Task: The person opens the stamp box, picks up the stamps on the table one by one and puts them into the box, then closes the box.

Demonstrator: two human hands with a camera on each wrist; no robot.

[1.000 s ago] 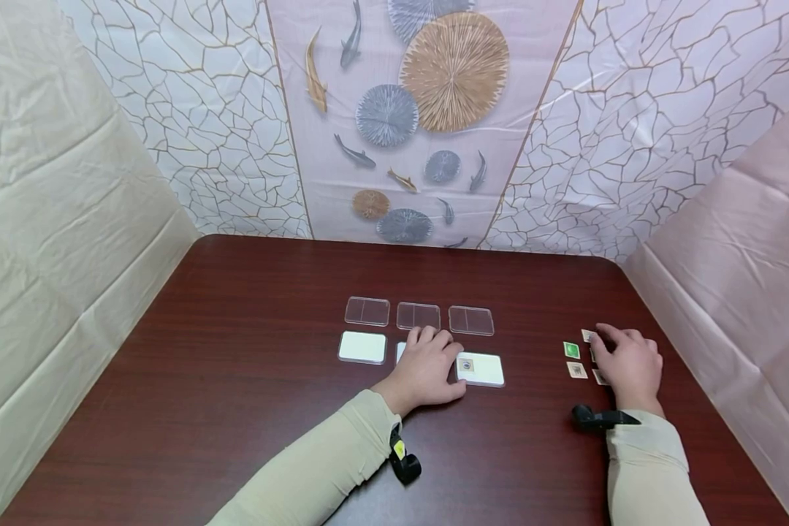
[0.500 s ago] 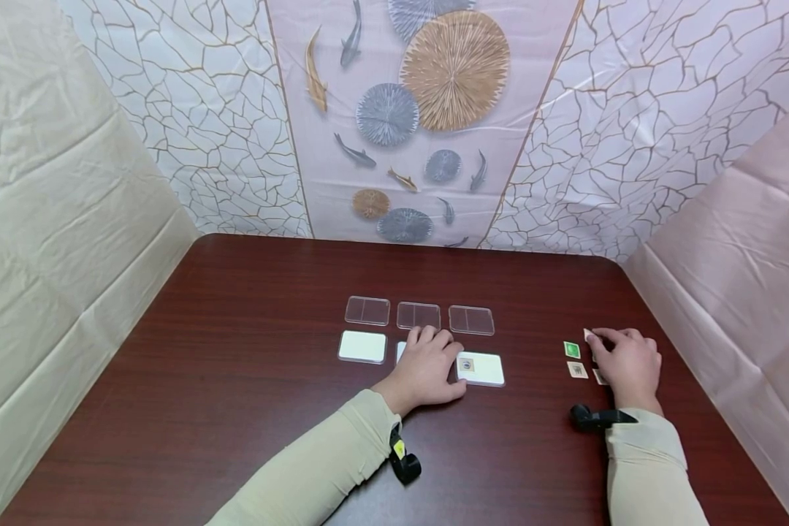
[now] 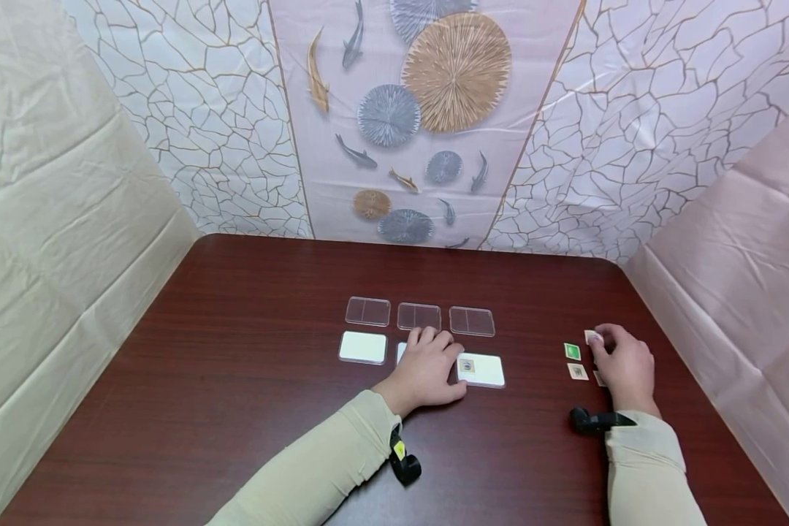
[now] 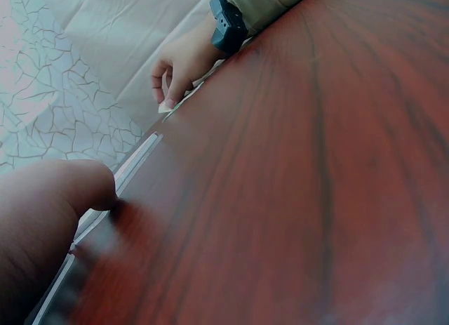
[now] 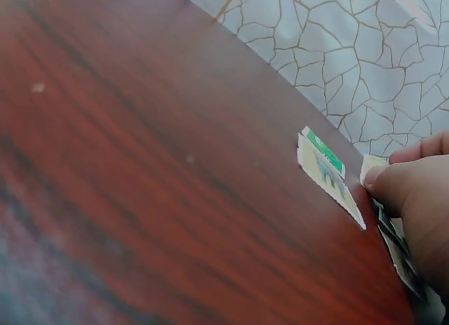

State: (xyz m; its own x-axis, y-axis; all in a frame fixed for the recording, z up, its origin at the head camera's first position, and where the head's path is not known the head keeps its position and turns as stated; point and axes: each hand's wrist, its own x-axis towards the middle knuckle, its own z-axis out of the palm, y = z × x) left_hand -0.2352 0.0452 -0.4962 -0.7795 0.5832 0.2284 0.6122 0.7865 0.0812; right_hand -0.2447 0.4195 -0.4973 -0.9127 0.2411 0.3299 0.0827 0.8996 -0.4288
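Note:
My left hand (image 3: 424, 369) rests over the middle white-filled case (image 3: 400, 351), its thumb at the near left edge of the right white-filled case (image 3: 488, 372). A small stamp (image 3: 467, 366) lies on that right case. At the right of the table my right hand (image 3: 627, 371) pinches a pale stamp (image 5: 372, 163) between thumb and forefinger. Beside it lie a green stamp (image 3: 572, 351) and a pale stamp (image 3: 578, 372). Another stamp (image 3: 600, 379) is partly hidden under the hand. The left white-filled case (image 3: 362, 348) stands untouched.
Three clear lids (image 3: 367, 311) lie in a row behind the cases. A patterned cloth (image 3: 237, 109) hangs behind the brown table (image 3: 237, 409), with plain cloths at both sides. Each wrist carries a black camera (image 3: 404, 460).
My right hand has shifted slightly left, and its thumb and forefinger have closed on the pale stamp at the back. The left hand has stayed in place.

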